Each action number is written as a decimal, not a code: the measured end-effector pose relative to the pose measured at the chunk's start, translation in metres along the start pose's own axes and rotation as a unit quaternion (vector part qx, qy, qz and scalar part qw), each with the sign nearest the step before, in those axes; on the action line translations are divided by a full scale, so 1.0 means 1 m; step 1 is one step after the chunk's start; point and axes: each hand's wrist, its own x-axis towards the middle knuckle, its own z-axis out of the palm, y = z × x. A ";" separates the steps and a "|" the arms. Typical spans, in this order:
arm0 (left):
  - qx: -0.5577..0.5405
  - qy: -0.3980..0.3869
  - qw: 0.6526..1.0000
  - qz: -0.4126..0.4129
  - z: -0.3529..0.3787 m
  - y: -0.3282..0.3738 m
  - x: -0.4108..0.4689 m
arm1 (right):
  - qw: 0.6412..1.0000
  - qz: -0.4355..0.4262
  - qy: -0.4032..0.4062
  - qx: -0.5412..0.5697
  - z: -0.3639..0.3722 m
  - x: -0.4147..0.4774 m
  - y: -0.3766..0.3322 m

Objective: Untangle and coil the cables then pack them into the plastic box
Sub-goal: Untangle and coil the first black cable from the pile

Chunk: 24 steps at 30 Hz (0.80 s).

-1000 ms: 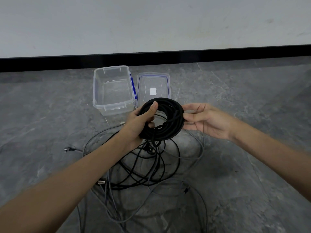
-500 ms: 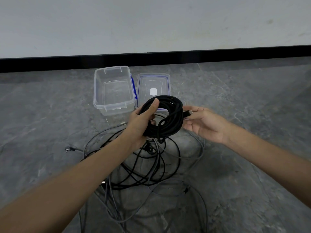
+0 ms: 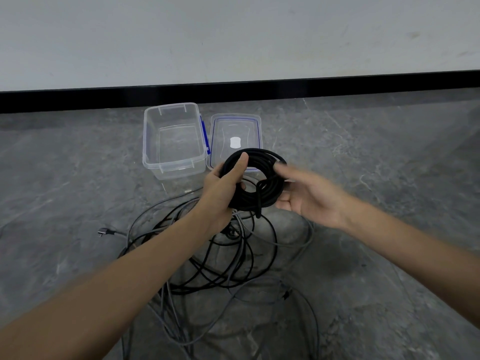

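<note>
Black cable coil (image 3: 271, 189) in left hand (image 3: 220, 189)

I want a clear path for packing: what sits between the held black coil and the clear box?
Head view: only the left hand gripping the black coil, then bare floor up to the clear box.

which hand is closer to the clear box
Left. The left hand grips the black coil just right of the box; the right hand is farther right, past the coil.
</note>
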 end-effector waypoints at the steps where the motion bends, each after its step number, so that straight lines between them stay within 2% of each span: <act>1: 0.010 0.001 1.000 -0.005 0.000 -0.001 0.001 | 1.000 -0.012 0.022 -0.010 0.000 0.002 0.003; 4: 0.052 -0.001 0.998 -0.030 0.001 -0.004 0.007 | 0.997 -0.020 0.076 -0.014 -0.005 0.006 0.007; 13: 0.185 -0.021 0.977 -0.104 0.016 -0.013 0.036 | 0.987 -0.002 0.150 -0.056 -0.035 0.014 -0.011; 18: 0.145 -0.038 0.979 -0.136 0.043 -0.032 0.062 | 0.980 -0.009 0.193 -0.047 -0.074 0.029 -0.022; 24: 0.212 -0.007 0.969 -0.127 0.069 -0.068 0.107 | 0.972 0.018 0.217 -0.085 -0.121 0.054 -0.016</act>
